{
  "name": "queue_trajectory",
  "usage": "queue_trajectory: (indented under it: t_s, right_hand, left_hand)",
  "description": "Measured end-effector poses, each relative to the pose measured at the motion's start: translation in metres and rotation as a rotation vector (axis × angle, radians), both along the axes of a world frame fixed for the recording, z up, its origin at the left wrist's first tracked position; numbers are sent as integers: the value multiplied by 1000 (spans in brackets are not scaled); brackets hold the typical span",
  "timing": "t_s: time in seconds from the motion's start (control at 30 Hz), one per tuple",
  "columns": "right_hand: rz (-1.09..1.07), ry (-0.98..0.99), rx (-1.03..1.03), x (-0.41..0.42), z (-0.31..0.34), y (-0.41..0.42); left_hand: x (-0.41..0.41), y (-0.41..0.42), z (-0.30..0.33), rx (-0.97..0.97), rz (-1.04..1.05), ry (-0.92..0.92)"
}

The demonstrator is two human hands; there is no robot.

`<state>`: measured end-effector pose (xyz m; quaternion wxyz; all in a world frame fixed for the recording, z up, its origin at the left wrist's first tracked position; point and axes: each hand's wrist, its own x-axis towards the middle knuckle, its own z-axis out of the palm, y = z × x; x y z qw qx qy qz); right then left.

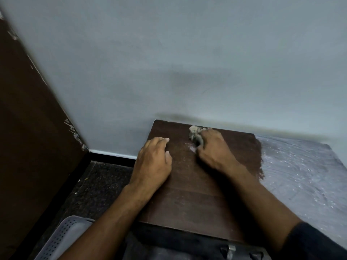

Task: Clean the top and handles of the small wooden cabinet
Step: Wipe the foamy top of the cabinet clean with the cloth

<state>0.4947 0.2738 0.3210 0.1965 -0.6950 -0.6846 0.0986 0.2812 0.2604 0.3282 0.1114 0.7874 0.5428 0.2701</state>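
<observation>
Cabinet top (187, 194): right hand (214, 151) grips cloth (195, 133); left hand (154, 162) flat, empty.

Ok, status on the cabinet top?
Right hand gripping rag, near back edge of cabinet top. Left hand flat on top, bracing. Left part wiped dark; right part dusty. Nothing in the way.

Grey wall (169, 53), dark speckled floor (97, 184), brown panel (28, 128) at left.
</observation>
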Motion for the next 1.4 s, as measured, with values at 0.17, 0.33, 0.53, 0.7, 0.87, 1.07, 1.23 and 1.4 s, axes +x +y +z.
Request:
queue_trajectory:
  t_s: [0.17,0.33,0.53,0.7,0.87,1.07,1.23,1.4]
  right_hand:
    - [390,48,58,-42,-5,-53]
    - [40,43,36,18,11,-4]
    - [295,98,77,-56,4,-18]
    - [301,89,-6,-30,21,-8]
    - [-51,-68,-28,-1,21,15]
    - [316,27,-2,8,11,-45]
    - [-95,-6,4,75,16,-27]
    - [89,57,62,22,12,-53]
  left_hand:
    - [8,-8,0,-22,-33,1]
    - [0,-28,0,24,-103,6]
    - [1,-26,9,18,-98,24]
    - [7,-26,18,-25,-137,24]
    - [15,-31,13,-52,-135,46]
    - [25,-27,4,-29,-145,86]
    - [25,-27,0,10,-175,96]
    - [39,-20,2,37,-168,125]
